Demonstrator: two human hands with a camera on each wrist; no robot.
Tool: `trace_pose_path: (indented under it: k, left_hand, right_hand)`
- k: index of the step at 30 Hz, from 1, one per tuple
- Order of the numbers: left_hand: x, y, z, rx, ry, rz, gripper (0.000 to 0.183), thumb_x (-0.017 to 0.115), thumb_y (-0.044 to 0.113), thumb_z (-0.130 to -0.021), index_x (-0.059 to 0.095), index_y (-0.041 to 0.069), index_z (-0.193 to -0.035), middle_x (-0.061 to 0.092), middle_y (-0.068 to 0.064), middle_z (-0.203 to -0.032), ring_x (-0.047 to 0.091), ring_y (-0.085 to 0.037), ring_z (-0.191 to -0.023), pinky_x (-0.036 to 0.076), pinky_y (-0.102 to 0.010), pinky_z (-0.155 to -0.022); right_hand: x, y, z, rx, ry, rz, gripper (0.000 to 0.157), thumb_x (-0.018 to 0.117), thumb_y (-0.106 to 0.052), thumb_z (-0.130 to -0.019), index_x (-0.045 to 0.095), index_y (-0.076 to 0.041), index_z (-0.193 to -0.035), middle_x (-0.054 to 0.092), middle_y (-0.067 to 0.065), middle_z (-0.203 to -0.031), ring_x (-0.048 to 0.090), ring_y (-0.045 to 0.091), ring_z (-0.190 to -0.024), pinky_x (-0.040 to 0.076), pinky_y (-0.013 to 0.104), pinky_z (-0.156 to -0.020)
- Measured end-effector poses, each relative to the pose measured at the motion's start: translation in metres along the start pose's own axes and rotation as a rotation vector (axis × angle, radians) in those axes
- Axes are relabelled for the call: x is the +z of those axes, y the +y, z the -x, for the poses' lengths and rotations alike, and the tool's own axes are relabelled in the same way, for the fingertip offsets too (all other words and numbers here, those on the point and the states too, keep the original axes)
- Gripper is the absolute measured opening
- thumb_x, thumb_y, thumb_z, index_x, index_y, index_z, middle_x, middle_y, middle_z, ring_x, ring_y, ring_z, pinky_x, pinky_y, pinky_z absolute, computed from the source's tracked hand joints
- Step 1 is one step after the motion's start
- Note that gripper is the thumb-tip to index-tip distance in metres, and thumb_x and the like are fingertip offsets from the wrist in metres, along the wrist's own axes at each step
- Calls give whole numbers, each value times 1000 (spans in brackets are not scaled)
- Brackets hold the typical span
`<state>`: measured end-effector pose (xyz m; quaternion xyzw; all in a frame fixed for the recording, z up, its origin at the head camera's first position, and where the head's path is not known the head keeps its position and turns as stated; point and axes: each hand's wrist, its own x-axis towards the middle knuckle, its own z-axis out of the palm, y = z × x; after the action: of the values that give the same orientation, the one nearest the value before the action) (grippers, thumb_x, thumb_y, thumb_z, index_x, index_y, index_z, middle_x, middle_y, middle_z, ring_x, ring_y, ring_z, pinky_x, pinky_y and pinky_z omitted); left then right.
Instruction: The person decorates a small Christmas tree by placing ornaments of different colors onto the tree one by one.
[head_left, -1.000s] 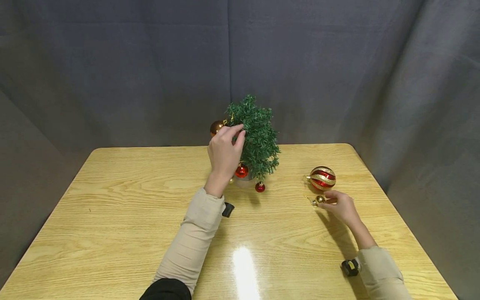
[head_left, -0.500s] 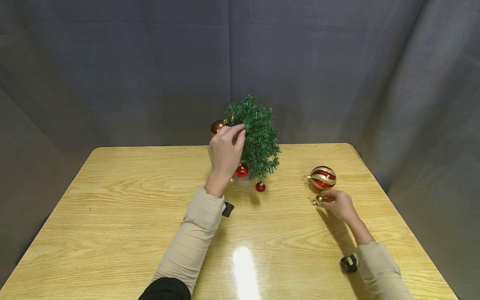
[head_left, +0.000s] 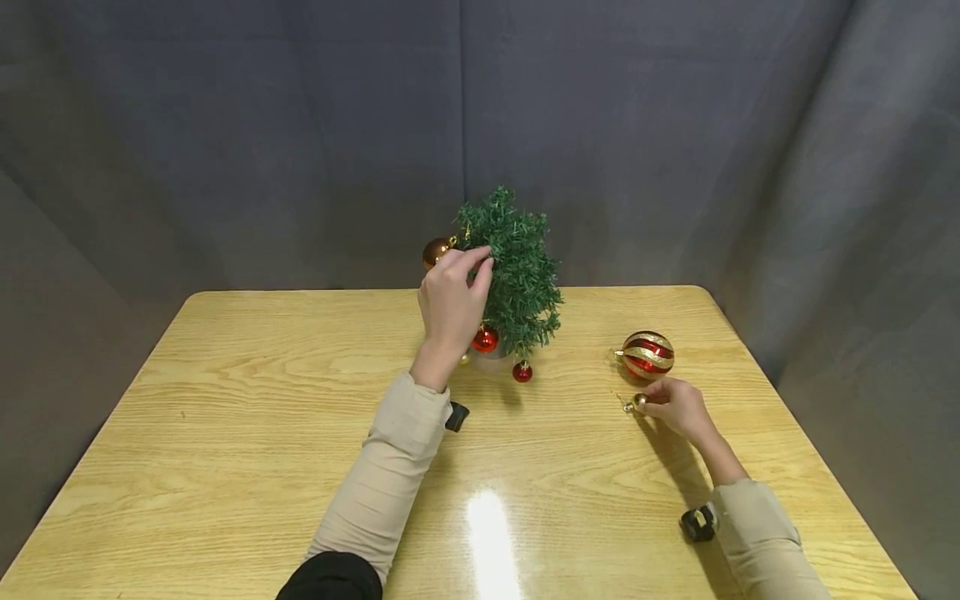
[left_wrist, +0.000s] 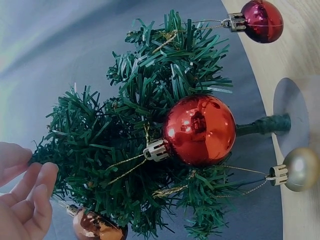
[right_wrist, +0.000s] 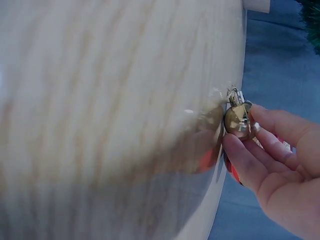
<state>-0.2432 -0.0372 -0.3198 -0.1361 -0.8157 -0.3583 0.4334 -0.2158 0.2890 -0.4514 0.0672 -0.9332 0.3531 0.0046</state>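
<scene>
A small green artificial Christmas tree [head_left: 517, 267] stands at the back middle of the table. My left hand [head_left: 452, 304] pinches its tip between thumb and fingers, as the left wrist view shows [left_wrist: 25, 192]. Hanging from the branches are a shiny red bauble [left_wrist: 200, 130], a dark red one [left_wrist: 262, 21], a pale gold one [left_wrist: 301, 170] and a copper one [left_wrist: 97, 225]. On the right, my right hand [head_left: 678, 408] pinches a small gold bauble [right_wrist: 239, 120] low over the tabletop. A large red-and-gold striped bauble [head_left: 647, 356] lies just behind that hand.
The wooden table [head_left: 262, 442] has its back edge against a grey curtain [head_left: 300, 150]. Black wrist devices [head_left: 697, 523] hang by both sleeves. The tree's round base [left_wrist: 290, 115] rests on the table.
The fingers of my right hand have shifted slightly over the small gold bauble, covering more of it. My left hand stays at the tree.
</scene>
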Motion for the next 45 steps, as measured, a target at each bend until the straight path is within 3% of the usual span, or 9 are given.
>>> trace_pose_path:
  k: [14, 27, 38, 45]
  left_hand:
    - [1, 0, 1, -2, -6, 4, 17, 62, 14, -85, 70, 6, -96, 61, -7, -76, 40, -12, -44, 30, -25, -39]
    - [-1, 0, 0, 8, 1, 7, 16, 63, 13, -84, 70, 5, -96, 61, -7, -75, 40, -12, -44, 30, -25, -40]
    - [-1, -1, -1, 2, -10, 7, 17, 62, 13, -85, 70, 5, -97, 61, -8, -77, 45, -13, -47, 33, -25, -41]
    - [0, -1, -1, 1, -14, 7, 17, 63, 13, -84, 70, 5, -97, 62, -7, -77, 43, -13, -46, 33, -25, -41]
  right_hand:
    - [1, 2, 0, 8, -31, -50, 23, 65, -1, -79, 60, 15, -95, 62, 25, -89, 62, 34, -80, 51, 29, -61]
    - [-3, -24, -3, -105, 35, -29, 24, 65, -2, -79, 61, 13, -97, 63, 23, -88, 60, 37, -83, 49, 41, -67]
    - [-4, -47, -7, -145, 69, -155, 27, 65, -3, -80, 61, 13, -101, 62, 25, -96, 60, 35, -87, 48, 18, -65]
    - [-3, -61, -10, -213, 73, -210, 29, 64, -4, -81, 59, 9, -107, 61, 22, -100, 58, 31, -90, 46, 17, -70]
